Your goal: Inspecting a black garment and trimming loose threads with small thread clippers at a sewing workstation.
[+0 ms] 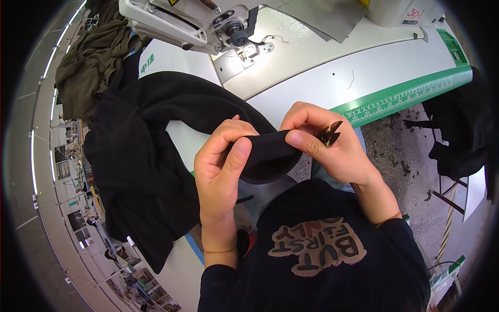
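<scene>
Both hands are above the front edge of a sewing machine table, holding the edge of a black garment (150, 171). My left hand (223, 161) pinches the cloth between thumb and fingers. Gripping the other end of the same fold, my right hand (330, 148) also keeps a small pair of thread snips (331, 134) in its fingers, blades poking out past the knuckles. Between the hands the cloth forms a short taut band, with a rounded loop hanging below. The rest of the garment spreads over the table to the left and droops off its edge.
The sewing machine (228, 31) stands at the far side, its needle area lit. A green ruler strip (405, 96) runs along the table's front edge. Brown-green garments (93, 67) are heaped far left; black cloth (457, 125) hangs at right. Scraps litter the floor (400, 161).
</scene>
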### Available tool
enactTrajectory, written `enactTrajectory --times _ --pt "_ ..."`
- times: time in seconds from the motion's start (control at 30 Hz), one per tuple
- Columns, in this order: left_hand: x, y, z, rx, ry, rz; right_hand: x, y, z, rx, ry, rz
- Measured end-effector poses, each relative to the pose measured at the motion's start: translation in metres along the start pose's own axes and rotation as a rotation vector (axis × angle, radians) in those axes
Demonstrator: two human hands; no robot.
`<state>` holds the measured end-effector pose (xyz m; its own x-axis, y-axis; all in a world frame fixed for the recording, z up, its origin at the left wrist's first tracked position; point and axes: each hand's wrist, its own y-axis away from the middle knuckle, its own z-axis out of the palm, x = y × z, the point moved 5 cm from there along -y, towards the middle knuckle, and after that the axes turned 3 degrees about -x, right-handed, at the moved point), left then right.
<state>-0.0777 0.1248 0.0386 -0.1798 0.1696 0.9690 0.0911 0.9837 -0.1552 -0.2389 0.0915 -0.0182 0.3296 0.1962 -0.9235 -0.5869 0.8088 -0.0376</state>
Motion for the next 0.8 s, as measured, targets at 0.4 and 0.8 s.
enactTrajectory --times 0.4,0.8 --pt "0.003 -0.003 0.009 0.052 -0.154 0.026 -0.039 0.01 0.005 0.243 0.555 -0.492" --pt "0.003 -0.004 0.01 -0.03 -0.391 0.02 -0.038 -0.003 0.007 0.139 0.647 -0.498"
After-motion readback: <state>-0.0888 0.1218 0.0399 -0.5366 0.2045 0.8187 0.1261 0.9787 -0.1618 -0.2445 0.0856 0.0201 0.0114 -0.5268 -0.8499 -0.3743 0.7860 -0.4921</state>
